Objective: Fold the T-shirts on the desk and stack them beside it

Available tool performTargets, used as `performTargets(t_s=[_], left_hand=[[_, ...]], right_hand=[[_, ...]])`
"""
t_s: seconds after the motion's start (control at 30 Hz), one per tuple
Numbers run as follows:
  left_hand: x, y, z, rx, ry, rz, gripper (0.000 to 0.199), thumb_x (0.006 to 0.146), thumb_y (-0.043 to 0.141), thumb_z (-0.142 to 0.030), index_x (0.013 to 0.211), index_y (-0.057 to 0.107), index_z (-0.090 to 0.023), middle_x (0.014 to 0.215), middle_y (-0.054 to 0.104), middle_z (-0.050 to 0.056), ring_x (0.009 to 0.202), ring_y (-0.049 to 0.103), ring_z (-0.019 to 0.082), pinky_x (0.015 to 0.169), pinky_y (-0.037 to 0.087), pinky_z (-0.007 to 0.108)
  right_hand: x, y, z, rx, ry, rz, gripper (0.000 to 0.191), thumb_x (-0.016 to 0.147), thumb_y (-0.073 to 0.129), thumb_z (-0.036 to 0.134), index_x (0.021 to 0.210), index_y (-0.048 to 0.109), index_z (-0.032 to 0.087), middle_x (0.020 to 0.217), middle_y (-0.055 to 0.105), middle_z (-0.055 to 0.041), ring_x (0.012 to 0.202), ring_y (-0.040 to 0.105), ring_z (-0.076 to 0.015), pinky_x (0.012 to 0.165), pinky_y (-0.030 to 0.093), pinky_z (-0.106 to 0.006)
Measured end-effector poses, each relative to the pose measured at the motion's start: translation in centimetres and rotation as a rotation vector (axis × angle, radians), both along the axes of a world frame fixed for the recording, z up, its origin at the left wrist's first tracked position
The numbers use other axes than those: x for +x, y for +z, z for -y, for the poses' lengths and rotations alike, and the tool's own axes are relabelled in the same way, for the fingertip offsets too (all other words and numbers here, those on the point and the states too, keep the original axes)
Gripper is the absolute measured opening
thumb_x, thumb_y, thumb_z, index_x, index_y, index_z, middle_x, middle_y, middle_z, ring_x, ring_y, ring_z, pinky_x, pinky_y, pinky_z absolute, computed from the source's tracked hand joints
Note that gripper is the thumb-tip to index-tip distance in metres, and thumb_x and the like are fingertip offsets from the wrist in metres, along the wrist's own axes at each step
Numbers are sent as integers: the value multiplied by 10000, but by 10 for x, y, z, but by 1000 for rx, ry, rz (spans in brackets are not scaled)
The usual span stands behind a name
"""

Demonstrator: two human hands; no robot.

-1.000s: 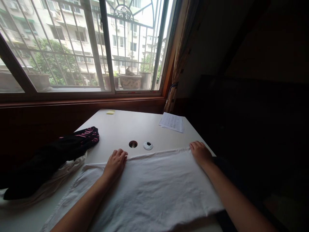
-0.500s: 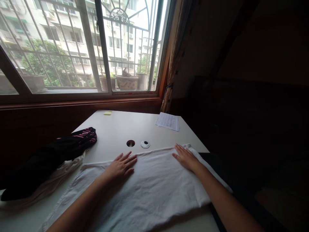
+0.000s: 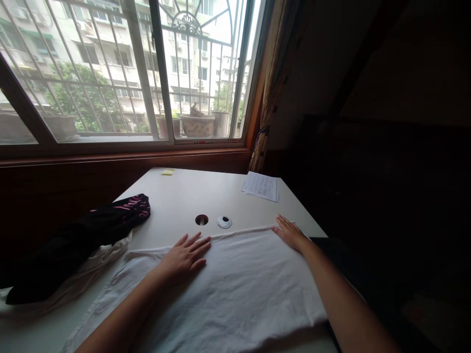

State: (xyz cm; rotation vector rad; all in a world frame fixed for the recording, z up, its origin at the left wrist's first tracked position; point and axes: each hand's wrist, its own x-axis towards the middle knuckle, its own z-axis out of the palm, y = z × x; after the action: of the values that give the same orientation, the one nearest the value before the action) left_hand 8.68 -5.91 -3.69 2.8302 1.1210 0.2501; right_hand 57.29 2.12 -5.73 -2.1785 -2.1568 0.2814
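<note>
A white cloth garment (image 3: pixel 235 284) lies spread over the near part of the white table (image 3: pixel 172 196). My left hand (image 3: pixel 188 255) rests flat on it near its far edge, fingers spread. At the far right corner of the garment, my right hand (image 3: pixel 290 233) lies with its fingers stretched out over the edge. Neither hand grips anything. The cloth looks fairly smooth between the hands, with small wrinkles toward the near side. Its near left part runs out of view below my left forearm.
Left on the table is a pile with a black garment (image 3: pixel 77 245) with pink lettering over pale cloth (image 3: pixel 106 250). Beyond the white cloth are a round hole (image 3: pixel 201 220), its cover (image 3: pixel 224 222), papers (image 3: pixel 260 186) and a yellow note (image 3: pixel 168 172). A barred window (image 3: pixel 121 73) stands behind.
My right hand has slid outward to the right along the garment's far edge, and the cloth there looks flatter. My left hand stays at about the same spot on the cloth.
</note>
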Motion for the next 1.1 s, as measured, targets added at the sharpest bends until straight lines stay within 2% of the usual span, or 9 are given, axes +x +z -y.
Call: performTargets(t_s=[0.17, 0.23, 0.3, 0.4, 0.5, 0.63, 0.73, 0.97, 1.1], left_hand=[[1, 2, 1, -7, 6, -2, 561, 1056, 278, -570, 1586, 203, -403, 1645, 274, -57, 1536, 216, 242, 1251, 142, 494], [1, 2, 1, -10, 10, -1, 559, 1055, 276, -572, 1584, 210, -405, 1646, 275, -57, 1533, 226, 246, 1248, 144, 497], [1, 1, 1, -9, 11, 6, 557, 1054, 280, -574, 1582, 216, -410, 1644, 281, -56, 1530, 235, 251, 1246, 148, 500], [0, -1, 0, -7, 5, 28, 557, 1051, 300, -571, 1580, 229, -411, 1640, 296, -51, 1528, 242, 261, 1244, 151, 505], [0, -3, -1, -16, 5, 41, 554, 1049, 318, -565, 1577, 235, -417, 1635, 308, -49, 1526, 247, 270, 1242, 153, 517], [1, -4, -1, -25, 15, 31, 550, 1049, 316, -566, 1574, 239, -421, 1635, 309, -52, 1528, 240, 276, 1239, 152, 535], [-2, -5, -2, -6, -10, 38, 544, 1048, 327, -564, 1567, 273, -410, 1630, 325, -40, 1527, 243, 261, 1242, 155, 514], [-17, 0, -4, -35, -52, -2, 530, 1059, 298, -551, 1570, 257, -417, 1643, 287, -40, 1533, 228, 233, 1247, 137, 480], [-34, 1, 2, -46, -47, -29, 539, 1062, 293, -543, 1579, 212, -413, 1653, 250, -34, 1539, 198, 249, 1245, 134, 497]], right_hand=[[3, 1, 6, 100, -3, -56, 639, 979, 333, 431, 1527, 414, 112, 1619, 345, -116, 1520, 254, -224, 1253, 191, -382], [8, 4, 15, 146, -10, -75, 621, 970, 329, 376, 1519, 427, 103, 1605, 375, -112, 1507, 291, -210, 1247, 222, -343], [16, 10, 30, 199, -19, -98, 610, 970, 308, 358, 1517, 435, 123, 1597, 392, -97, 1497, 315, -213, 1244, 247, -357], [32, 17, 65, 264, -11, -146, 599, 978, 300, 417, 1490, 483, 164, 1590, 405, -78, 1490, 332, -234, 1243, 270, -407], [48, 16, 110, 233, 15, -140, 623, 974, 332, 529, 1459, 528, 189, 1618, 352, -63, 1503, 296, -260, 1240, 275, -441], [72, -3, 166, 136, -24, -67, 674, 970, 316, 618, 1520, 448, 253, 1640, 292, -38, 1518, 239, -288, 1222, 276, -524], [89, -16, 191, 152, -102, -18, 673, 977, 278, 609, 1555, 381, 281, 1631, 310, -43, 1506, 268, -294, 1202, 301, -552], [101, -22, 199, 278, -122, 21, 602, 989, 270, 510, 1498, 478, 264, 1565, 445, -46, 1463, 376, -260, 1168, 387, -496], [102, -25, 197, 314, -115, -10, 614, 972, 292, 518, 1453, 536, 224, 1535, 488, -61, 1449, 403, -266, 1179, 382, -481]])
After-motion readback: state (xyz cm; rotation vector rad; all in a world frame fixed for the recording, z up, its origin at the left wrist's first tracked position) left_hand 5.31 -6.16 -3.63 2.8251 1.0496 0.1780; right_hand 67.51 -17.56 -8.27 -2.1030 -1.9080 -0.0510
